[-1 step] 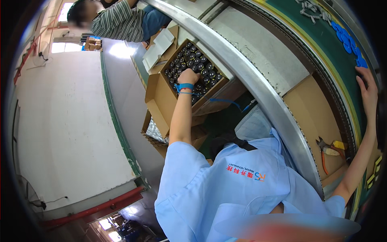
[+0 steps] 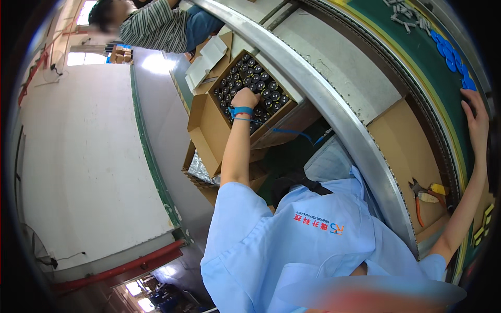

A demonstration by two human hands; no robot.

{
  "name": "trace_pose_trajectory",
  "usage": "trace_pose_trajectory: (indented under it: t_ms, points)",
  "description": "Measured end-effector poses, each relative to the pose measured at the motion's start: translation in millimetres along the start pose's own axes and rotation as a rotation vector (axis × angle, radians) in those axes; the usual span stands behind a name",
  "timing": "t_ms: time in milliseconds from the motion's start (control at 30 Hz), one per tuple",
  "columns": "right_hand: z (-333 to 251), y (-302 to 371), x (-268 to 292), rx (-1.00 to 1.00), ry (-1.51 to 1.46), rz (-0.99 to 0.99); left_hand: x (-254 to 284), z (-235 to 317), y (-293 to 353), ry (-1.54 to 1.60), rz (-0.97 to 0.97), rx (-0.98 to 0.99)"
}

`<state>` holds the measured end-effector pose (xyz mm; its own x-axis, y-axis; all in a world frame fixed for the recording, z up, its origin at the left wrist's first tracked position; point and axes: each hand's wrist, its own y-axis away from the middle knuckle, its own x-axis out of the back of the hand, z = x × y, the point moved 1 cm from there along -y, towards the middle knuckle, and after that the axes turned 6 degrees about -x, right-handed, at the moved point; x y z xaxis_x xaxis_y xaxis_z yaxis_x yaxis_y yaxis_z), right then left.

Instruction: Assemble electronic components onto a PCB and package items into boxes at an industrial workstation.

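My left hand (image 2: pixel 245 98), with a blue wrist strap (image 2: pixel 241 111), reaches down into an open cardboard box (image 2: pixel 204 128). Packed upright in the box are many black, round-topped cylindrical parts (image 2: pixel 254 78). Its fingers curl down among them, and the fingertips are hidden, so I cannot make out what they hold. Far to the right, my right hand (image 2: pixel 475 117) rests at the green belt's outer edge, fingers stretched and thumb apart. Its fingertips are beside the nearest of several flat blue plastic pieces (image 2: pixel 450 56), perhaps touching it.
Between my arms curves a metal rail (image 2: pixel 344 99). Cutters with orange handles (image 2: pixel 419 201) lie on cardboard inside it. Grey parts (image 2: pixel 404 15) and yellow pieces (image 2: pixel 485 221) sit on the green belt (image 2: pixel 396 39). Another person in a striped shirt (image 2: pixel 156 26) is at the upper left.
My left hand has shifted very slightly to the right within the box. The right hand stays in the same place.
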<state>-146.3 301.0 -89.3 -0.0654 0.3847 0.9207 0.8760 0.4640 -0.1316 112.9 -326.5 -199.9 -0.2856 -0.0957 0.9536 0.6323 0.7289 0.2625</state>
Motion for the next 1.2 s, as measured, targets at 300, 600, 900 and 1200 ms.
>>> trace_pose_trajectory:
  t_ms: [300, 600, 900, 1200]
  points:
    - [14, -4, -2, 0.048, 0.067, 0.038, -2, 11, 7, 0.031, 0.191, 0.020]
    - [32, -19, -10, 0.084, -0.014, 0.008, -16, -5, 15, 0.141, 0.143, -0.006]
    - [117, -34, -10, 0.106, -0.213, -0.066, 47, -82, 68, 0.541, 0.673, 0.106]
    - [118, -44, -12, 0.167, -0.014, -0.003, -34, -326, 223, 0.345, 0.859, 0.710]
